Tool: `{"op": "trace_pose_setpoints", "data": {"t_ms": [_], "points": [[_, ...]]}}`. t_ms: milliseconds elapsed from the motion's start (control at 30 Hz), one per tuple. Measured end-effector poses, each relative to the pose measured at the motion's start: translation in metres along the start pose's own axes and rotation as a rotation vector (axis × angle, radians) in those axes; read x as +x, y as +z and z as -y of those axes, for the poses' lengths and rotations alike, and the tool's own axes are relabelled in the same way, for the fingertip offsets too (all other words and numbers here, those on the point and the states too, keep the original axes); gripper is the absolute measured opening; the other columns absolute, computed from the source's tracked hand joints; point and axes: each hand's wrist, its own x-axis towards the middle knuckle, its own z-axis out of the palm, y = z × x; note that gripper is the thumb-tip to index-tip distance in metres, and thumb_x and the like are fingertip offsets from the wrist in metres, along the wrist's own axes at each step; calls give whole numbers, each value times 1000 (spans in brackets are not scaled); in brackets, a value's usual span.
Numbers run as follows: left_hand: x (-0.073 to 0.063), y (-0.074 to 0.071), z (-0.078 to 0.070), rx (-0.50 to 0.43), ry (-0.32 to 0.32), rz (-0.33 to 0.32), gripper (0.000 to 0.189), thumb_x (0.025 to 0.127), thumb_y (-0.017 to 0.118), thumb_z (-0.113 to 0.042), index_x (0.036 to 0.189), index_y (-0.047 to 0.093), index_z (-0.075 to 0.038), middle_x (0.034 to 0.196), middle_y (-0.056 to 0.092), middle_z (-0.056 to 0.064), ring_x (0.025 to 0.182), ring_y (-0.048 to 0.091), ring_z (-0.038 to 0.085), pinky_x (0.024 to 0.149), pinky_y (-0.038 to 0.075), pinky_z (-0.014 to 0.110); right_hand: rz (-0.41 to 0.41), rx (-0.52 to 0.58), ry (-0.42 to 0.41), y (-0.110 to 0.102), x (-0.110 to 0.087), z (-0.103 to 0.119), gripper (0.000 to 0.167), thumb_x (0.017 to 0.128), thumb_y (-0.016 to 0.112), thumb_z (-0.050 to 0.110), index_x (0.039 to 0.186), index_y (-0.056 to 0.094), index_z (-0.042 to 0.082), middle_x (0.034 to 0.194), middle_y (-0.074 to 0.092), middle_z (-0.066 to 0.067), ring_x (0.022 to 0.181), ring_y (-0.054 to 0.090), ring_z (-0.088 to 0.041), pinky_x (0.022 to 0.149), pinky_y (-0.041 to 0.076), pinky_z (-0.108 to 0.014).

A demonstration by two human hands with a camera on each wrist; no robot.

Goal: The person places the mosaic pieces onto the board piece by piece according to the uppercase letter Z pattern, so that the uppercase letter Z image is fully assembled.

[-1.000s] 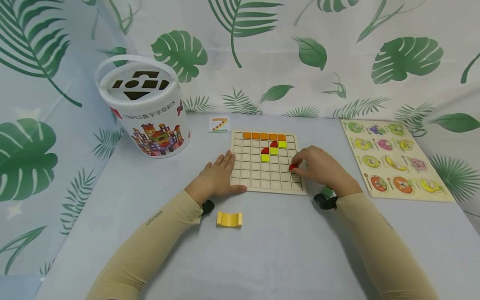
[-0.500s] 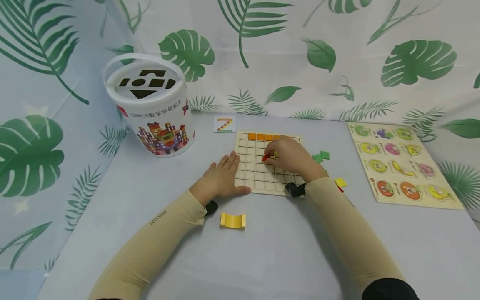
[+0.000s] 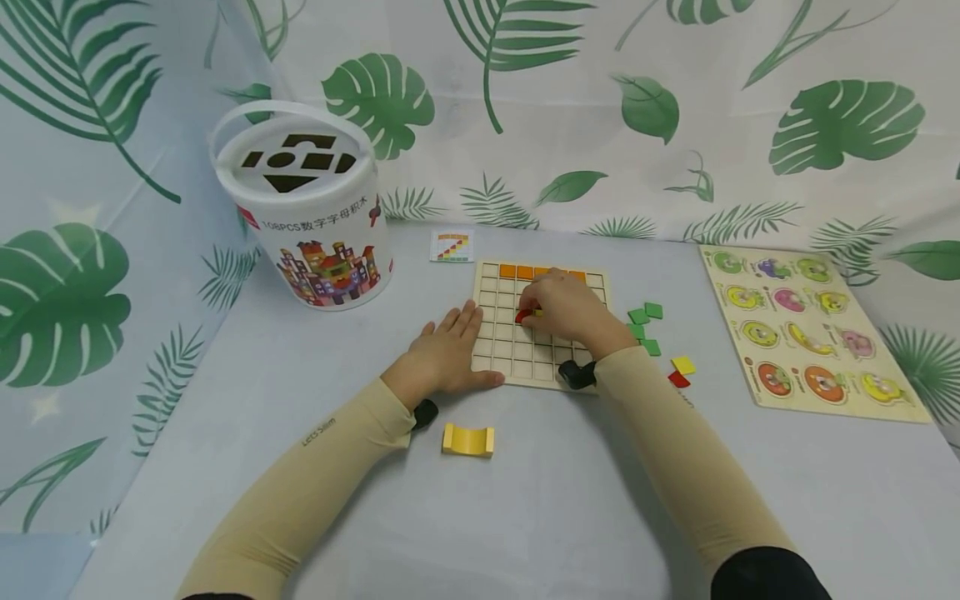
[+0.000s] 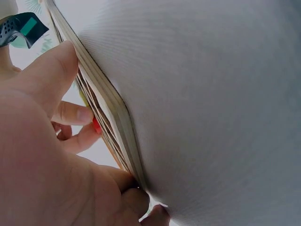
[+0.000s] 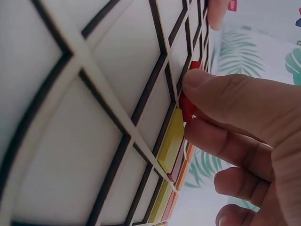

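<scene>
My right hand (image 3: 566, 308) pinches a red tile (image 5: 186, 106) between thumb and index finger over the wooden grid board (image 3: 517, 354). In the right wrist view, this tile sits at a cell right beside a yellow tile (image 5: 171, 146); whether it lies flat in the cell cannot be seen. Orange tiles (image 3: 508, 272) line the top of the board, partly behind the right hand. With fingers straight, my left hand (image 3: 446, 358) rests at the board's left side. Its thumb (image 4: 59, 63) touches the board's edge (image 4: 110, 106) in the left wrist view.
Loose green tiles (image 3: 638, 317), a yellow tile (image 3: 683, 365) and a red one (image 3: 678, 380) lie right of the board. A yellow arched block (image 3: 468, 442) lies in front, a pattern card (image 3: 452, 246) behind. A white bucket (image 3: 322, 258) stands left, a fruit puzzle (image 3: 772, 333) right.
The right hand has carried the red tile leftward from the board's right edge to the coloured tiles, then slightly further left. The left hand has stayed at the board.
</scene>
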Motion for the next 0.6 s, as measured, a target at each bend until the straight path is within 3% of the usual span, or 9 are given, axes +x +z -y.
{"op": "trace_pose_setpoints", "data": {"t_ms": [267,600], "points": [[1,0,-3,2,-4,10,114,95,50,-77,168,-5,-10,177,-9,7,165,3,29,132,16,55,-16,-3,6,0,-3,-4,18,93,80,26,106,80,13,105,77,-4,106,58,-28,96,52,-45],[2,-1,-3,-5,-24,15,115,94,51,-78,167,-6,-9,177,-11,7,165,2,29,133,15,55,-76,79,-7,-4,-34,-21,24,94,78,21,115,79,10,117,78,-7,119,64,-31,110,48,-53]]}}
